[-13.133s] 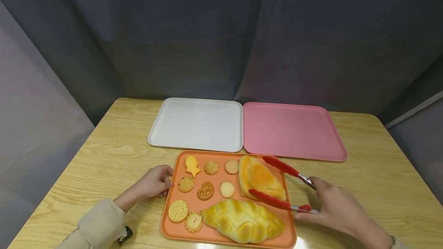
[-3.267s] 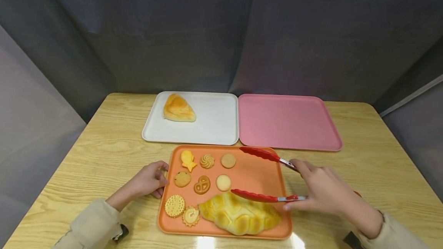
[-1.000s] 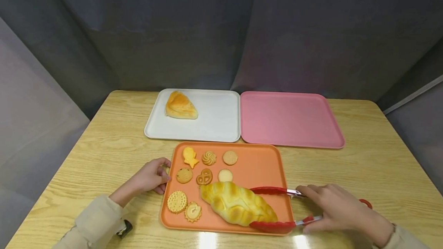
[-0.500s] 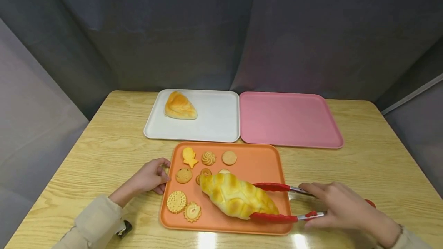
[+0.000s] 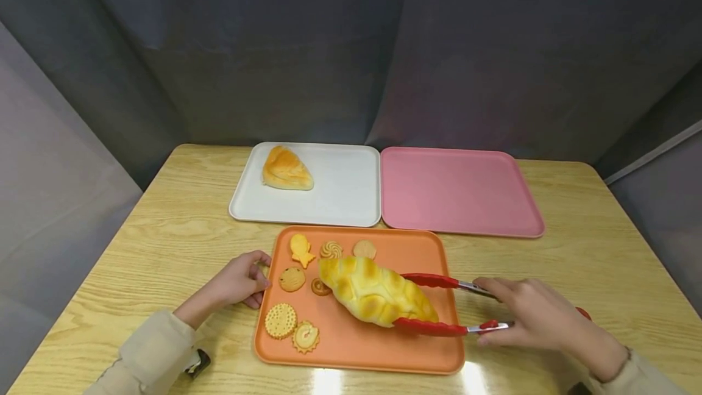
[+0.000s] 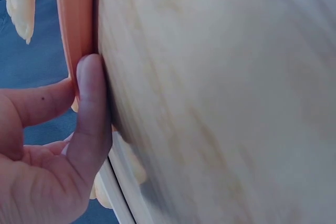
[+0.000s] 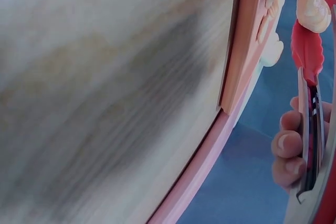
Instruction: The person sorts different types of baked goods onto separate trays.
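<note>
My right hand (image 5: 540, 316) grips a pair of red-tipped tongs (image 5: 439, 328) at the right of the orange tray. Between the tong tips is a braided bread loaf (image 5: 378, 291), raised above the tray in the right wrist view. At the tray's left edge my left hand (image 5: 241, 279) pinches the rim of the orange tray (image 6: 79, 19). Several cookies lie on that tray, among them a fish-shaped one (image 5: 300, 250), a chocolate-chip one (image 5: 292, 279) and a round dotted one (image 5: 281, 320). The loaf partly covers a pretzel cookie (image 5: 320, 286) and hides a pale round one.
Behind the orange tray (image 5: 362, 358) stand a white tray (image 5: 342, 194) and a pink tray (image 5: 460, 191), side by side. A triangular bread (image 5: 286, 169) lies at the white tray's left. Dark curtains (image 5: 285, 53) rise behind the wooden table (image 5: 186, 212).
Earlier, the triangular bread moved from the orange tray to the white one. Since then the tongs have closed round the braided loaf and raised it. My left hand has stayed at the rim.
</note>
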{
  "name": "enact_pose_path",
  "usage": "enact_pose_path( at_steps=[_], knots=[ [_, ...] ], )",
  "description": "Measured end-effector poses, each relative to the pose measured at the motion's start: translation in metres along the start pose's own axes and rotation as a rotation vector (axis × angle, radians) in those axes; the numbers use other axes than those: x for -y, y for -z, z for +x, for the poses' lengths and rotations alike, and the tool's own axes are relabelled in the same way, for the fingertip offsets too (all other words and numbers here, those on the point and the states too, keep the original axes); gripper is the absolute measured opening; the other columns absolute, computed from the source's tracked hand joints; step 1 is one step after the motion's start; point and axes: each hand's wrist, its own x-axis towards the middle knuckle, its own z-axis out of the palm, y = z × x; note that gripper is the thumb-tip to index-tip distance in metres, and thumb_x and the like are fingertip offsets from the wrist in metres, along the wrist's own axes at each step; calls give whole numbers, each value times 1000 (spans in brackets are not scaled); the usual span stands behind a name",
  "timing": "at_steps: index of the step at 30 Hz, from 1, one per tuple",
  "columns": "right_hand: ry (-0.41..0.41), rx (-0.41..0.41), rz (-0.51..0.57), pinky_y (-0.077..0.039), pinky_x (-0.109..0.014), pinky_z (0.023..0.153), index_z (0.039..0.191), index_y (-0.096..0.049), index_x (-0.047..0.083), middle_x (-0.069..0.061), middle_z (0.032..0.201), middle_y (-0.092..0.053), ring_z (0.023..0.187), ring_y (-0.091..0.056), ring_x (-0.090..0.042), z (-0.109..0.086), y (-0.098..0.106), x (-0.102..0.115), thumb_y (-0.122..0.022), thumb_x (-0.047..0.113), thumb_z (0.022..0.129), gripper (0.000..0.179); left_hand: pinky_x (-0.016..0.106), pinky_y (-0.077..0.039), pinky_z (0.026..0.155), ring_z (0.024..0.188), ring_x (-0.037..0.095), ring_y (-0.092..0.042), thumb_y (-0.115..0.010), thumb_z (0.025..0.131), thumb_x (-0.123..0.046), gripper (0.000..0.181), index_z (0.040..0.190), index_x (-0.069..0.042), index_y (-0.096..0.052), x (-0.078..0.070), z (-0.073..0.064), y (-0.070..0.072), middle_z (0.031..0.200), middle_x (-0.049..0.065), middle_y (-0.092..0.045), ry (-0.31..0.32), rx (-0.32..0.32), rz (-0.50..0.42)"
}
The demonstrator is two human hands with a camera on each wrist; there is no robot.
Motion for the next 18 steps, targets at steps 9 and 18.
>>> enact_pose_path(
  at_steps=[9,18],
  knots=[
    [-44,4,1,-38,-18,45,104,-59,4,7,73,-57,53,-33,5,13,2,-9,-76,55,60,70,34,-52,46,51,17,-55,-50,86,8,29,113,9,-41,0,0,0,66,11,-54,-4,10,-9],
    [-77,5,1,-28,-15,42,105,-56,4,14,63,-38,49,-23,5,31,5,-22,-78,53,60,70,36,-52,47,51,17,-54,-51,86,7,29,113,10,-41,2,1,0,67,11,-54,-15,7,-9]
  ],
)
